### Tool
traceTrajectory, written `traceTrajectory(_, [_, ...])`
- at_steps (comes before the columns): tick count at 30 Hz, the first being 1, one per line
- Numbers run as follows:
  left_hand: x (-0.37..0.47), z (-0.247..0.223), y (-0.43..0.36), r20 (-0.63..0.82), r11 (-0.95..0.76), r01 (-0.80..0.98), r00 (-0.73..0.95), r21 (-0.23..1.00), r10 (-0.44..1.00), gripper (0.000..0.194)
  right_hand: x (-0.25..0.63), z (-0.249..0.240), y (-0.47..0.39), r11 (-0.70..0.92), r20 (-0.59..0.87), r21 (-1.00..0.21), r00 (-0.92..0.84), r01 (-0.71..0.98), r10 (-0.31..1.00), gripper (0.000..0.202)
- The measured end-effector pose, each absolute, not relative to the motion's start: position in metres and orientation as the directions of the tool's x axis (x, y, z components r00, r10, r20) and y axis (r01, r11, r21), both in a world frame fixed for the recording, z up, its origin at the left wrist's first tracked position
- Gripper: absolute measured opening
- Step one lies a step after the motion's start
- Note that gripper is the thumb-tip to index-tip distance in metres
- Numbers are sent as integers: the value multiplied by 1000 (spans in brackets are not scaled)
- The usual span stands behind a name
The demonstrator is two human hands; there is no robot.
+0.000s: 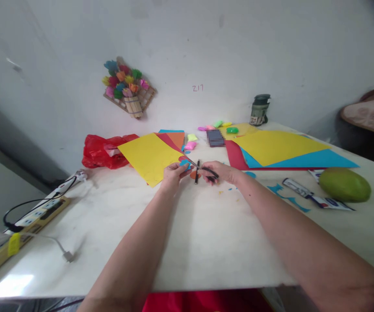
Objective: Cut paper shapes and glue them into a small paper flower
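bare forearms (134, 242) reach from the near side over the pale table (200, 247). the left hand (173, 173) is closed on a small blue piece (185, 164), pinched between thumb and fingers near the middle of the table; the right hand (221, 171) is wrapped around the handles of the scissors (213, 172), whose blades point far and left towards the piece. whether the blades touch it, i cannot tell. the piece looks like thin paper, so probably light, limp and quick to crease; a soft pinch at its edge, away from the blades, should suit it. the scissors seem stiff and slim, best held by the loops. between the hands lie a black pen (196, 178) and an orange disc (193, 174). farther out, yellow paper (147, 156) spreads left, by a red bag (99, 151); to the right are blue scraps (277, 189), tubes (297, 188) and a green fruit (345, 185), likely heavy, smooth and apt to roll.
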State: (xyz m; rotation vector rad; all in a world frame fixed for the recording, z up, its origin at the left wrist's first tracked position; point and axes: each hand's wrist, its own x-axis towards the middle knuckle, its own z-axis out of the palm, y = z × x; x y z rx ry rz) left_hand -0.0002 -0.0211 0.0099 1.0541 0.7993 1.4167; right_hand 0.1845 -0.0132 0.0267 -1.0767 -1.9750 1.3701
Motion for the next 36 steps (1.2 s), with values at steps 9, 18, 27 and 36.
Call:
traceTrajectory(9, [1, 11, -21, 144, -121, -400, 28, 909, 989, 22, 184, 28, -14, 174, -39, -930, -558, 323, 829, 37])
traceTrajectory(18, [2, 10, -22, 148, -123, -413, 29, 902, 989, 20, 181, 23, -12, 167, -30, -935, -540, 312, 841, 36])
traceTrajectory(27, [2, 11, -23, 136, -119, -404, 13, 907, 991, 21, 181, 24, -12, 133, -55, -944, -540, 303, 840, 35])
traceTrajectory(36, [2, 9, -21, 143, -126, -419, 8, 899, 990, 21, 180, 19, -9, 118, -52, -952, -529, 283, 847, 33])
